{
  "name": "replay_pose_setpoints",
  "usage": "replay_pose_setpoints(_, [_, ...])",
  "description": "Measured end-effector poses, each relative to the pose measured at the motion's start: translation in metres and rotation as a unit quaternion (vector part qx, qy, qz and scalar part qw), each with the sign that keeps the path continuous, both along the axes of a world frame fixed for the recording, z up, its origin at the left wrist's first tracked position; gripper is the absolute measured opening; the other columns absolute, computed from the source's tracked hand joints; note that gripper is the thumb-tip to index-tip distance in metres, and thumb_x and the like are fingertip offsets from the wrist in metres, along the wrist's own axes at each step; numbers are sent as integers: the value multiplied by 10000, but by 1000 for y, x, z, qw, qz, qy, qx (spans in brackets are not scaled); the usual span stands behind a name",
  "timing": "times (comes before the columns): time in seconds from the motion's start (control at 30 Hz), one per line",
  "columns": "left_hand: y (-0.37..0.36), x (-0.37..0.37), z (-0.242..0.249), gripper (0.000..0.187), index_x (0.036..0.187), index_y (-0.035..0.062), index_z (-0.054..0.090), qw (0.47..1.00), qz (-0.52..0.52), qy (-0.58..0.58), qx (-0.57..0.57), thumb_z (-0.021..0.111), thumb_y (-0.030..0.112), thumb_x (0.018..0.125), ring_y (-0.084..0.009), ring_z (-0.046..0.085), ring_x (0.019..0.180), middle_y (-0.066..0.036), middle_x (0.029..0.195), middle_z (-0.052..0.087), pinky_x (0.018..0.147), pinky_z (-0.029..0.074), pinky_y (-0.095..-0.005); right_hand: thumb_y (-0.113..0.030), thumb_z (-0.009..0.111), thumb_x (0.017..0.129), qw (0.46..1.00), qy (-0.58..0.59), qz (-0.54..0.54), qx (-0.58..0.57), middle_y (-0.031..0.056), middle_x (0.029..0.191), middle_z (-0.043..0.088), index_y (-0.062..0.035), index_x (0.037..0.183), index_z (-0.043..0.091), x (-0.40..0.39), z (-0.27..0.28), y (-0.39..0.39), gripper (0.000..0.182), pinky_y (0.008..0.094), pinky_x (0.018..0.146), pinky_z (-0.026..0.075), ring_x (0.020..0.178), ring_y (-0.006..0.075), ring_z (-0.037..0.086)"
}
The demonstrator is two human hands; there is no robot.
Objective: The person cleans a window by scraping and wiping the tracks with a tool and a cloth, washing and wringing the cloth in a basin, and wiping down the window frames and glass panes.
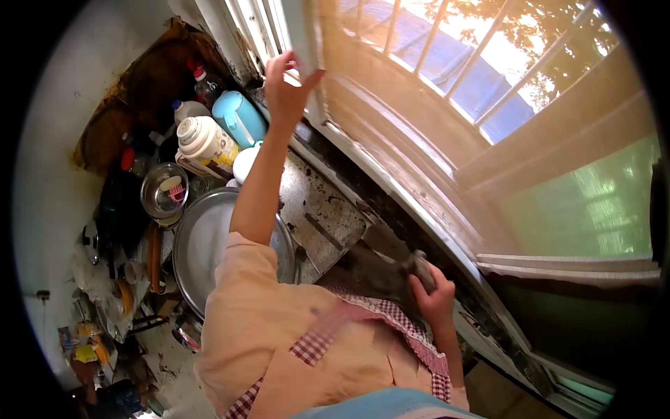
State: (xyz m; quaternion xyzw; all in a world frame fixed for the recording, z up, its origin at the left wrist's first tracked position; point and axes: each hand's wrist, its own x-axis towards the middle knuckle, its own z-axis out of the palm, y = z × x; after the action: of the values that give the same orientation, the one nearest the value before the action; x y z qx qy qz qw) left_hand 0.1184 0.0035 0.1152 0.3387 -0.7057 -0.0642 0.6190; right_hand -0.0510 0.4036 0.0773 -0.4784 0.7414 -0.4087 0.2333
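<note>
My left hand point(285, 94) is raised at the window frame point(307, 77), its thumb held apart from the curled fingers and nothing in it. Low on the right, my right hand point(434, 293) grips a bunched, grey-brown cloth point(384, 272). Part of that cloth hangs over the corner of the speckled counter point(321, 206), beside the dark, grimy window ledge. Under my left forearm lies a large round metal tray point(202, 244), partly covered by the arm and sleeve.
A light-blue jug point(239, 117), a patterned thermos point(209, 145) and several bottles crowd the corner by the window. A metal bowl point(165, 190) holds a pink brush. The barred window point(453, 77) has a sheer curtain. Cluttered utensils point(122, 297) lie at the left.
</note>
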Motion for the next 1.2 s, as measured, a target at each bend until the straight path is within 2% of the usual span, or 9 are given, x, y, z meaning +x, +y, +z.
replay_pose_setpoints(0.23, [-114, 55, -15, 553, 1034, 67, 622, 995, 92, 15, 28, 811, 403, 637, -213, 546, 818, -94, 1017, 536, 724, 478, -345, -160, 640, 827, 966, -4, -251, 62, 130, 1133, 584, -29, 1234, 494, -17, -17, 104, 452, 327, 872, 442, 985, 218, 577])
replay_pose_setpoints(0.3, [-162, 86, -22, 495, 1042, 129, 658, 973, 151, -159, 72, 808, 385, 645, -248, 592, 847, -155, 1015, 566, 724, 492, -327, -162, 631, 833, 943, 6, -330, 53, 150, 1254, 511, -38, 1291, 438, -13, -6, 119, 512, 339, 933, 403, 1088, 244, 532])
replay_pose_setpoints(0.4, [-139, 66, 11, 465, 864, -2, 695, 990, 109, -7, 93, 799, 392, 641, -222, 633, 715, -179, 824, 682, 660, 488, -376, -225, 654, 832, 903, 81, -421, 37, 188, 1362, 420, -30, 1369, 349, -32, -22, 160, 647, 360, 1037, 309, 1259, 304, 400])
replay_pose_setpoints(0.5, [-172, 82, -1, 638, 1053, -28, 642, 973, 149, -73, 161, 789, 445, 651, -295, 628, 850, -221, 994, 650, 795, 502, -388, -273, 659, 835, 885, 3, -465, 13, 187, 1435, 316, -61, 1441, 197, -65, -36, 185, 790, 368, 1046, 318, 1299, 309, 355])
replay_pose_setpoints(0.53, [-194, 103, -17, 719, 1108, -49, 605, 978, 44, 19, 201, 788, 468, 644, -317, 614, 923, -229, 1057, 629, 828, 487, -396, -340, 640, 845, 876, 36, -478, 53, 184, 1447, 291, -86, 1458, 119, -65, -21, 182, 844, 394, 1042, 333, 1299, 329, 349])
replay_pose_setpoints(0.57, [-242, 124, -27, 744, 1108, -56, 603, 960, 185, -59, 201, 777, 498, 642, -330, 602, 958, -222, 1068, 627, 854, 473, -400, -399, 615, 849, 872, 66, -479, 81, 170, 1459, 269, -115, 1465, 73, -73, -25, 192, 868, 423, 1051, 327, 1309, 340, 326])
replay_pose_setpoints(0.8, [-310, 134, -45, 819, 1124, 40, 625, 914, 298, -125, 244, 660, 690, 627, -331, 595, 979, -166, 1085, 631, 867, 464, -419, -409, 600, 857, 825, -16, -557, 94, 159, 1475, 232, -138, 1461, 126, -87, 28, 193, 814, 459, 1074, 296, 1339, 346, 262])
replay_pose_setpoints(0.97, [-263, 101, -24, 768, 1118, 29, 609, 843, 492, -164, 143, 632, 659, 680, -346, 596, 955, -175, 999, 641, 810, 486, -443, -389, 628, 837, 839, 44, -540, 34, 209, 1398, 353, -87, 1439, 184, -129, 15, 234, 807, 428, 1053, 319, 1296, 349, 341])
replay_pose_setpoints(1.2, [1, -18, 56, 305, 965, -45, 606, 948, 158, -149, -231, 622, 245, 870, -290, 607, 854, -134, 906, 637, 753, 495, -361, -305, 664, 794, 901, -1, -434, 20, 280, 1083, 577, 1, 1332, 261, -148, 4, 217, 738, 414, 907, 446, 1031, 383, 567])
